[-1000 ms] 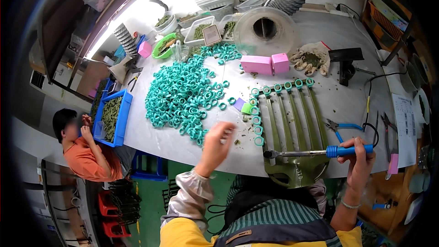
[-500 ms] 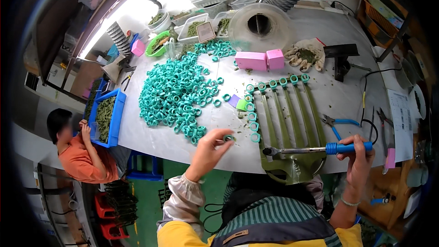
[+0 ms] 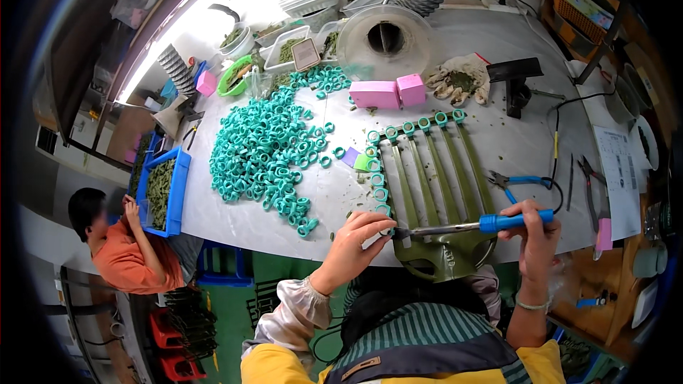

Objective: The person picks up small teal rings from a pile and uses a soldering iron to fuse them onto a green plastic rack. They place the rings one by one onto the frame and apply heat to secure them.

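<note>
- Left hand: fingertips pinching a teal ring, mostly hidden, at the olive frame's near left edge.
- Right hand: gripping the blue-handled tool, tip just beside left fingers.
- Frame lies at the bench's near edge.
- Risks, my guess: tool slips or runs hot, hurting fingers; loose pinch skews ring; nudged frame tips nearward.

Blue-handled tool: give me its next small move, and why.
Perhaps touch the blue-handled tool where teal ring and green frame meet: the left hand pinches the ring at the frame's edge, and the right hand holds the tool with its tip close by.
</note>
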Demonstrator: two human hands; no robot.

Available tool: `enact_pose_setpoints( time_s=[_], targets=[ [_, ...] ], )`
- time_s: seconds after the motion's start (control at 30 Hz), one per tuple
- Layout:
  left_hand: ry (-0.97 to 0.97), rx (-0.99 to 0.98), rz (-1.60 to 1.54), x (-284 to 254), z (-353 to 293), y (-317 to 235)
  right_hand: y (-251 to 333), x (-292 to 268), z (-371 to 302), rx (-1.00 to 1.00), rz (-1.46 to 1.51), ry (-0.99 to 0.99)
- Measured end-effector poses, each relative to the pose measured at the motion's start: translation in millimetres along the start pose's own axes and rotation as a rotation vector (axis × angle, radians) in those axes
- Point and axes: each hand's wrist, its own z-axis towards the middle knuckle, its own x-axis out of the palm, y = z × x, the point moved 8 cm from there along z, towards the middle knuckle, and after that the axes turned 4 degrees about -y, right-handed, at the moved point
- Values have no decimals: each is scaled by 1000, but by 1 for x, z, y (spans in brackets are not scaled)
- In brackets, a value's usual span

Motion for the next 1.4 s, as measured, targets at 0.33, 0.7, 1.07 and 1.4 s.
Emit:
enact_pose_setpoints(
  time_s=[0.33,0.7,1.07,1.4],
  targets=[
    [-182,-203,533,-71,-24,54,28,-29,7,-31,-89,-96],
    [-168,-366,362,-86,24,143,30,-28,21,-66,-105,-171],
    [98,-54,656,-55,113,159,35,-23,33,-81,-92,-286],
    [24,-388,-207,-46,109,102,6,-7,54,-103,-31,-229]
  ],
)
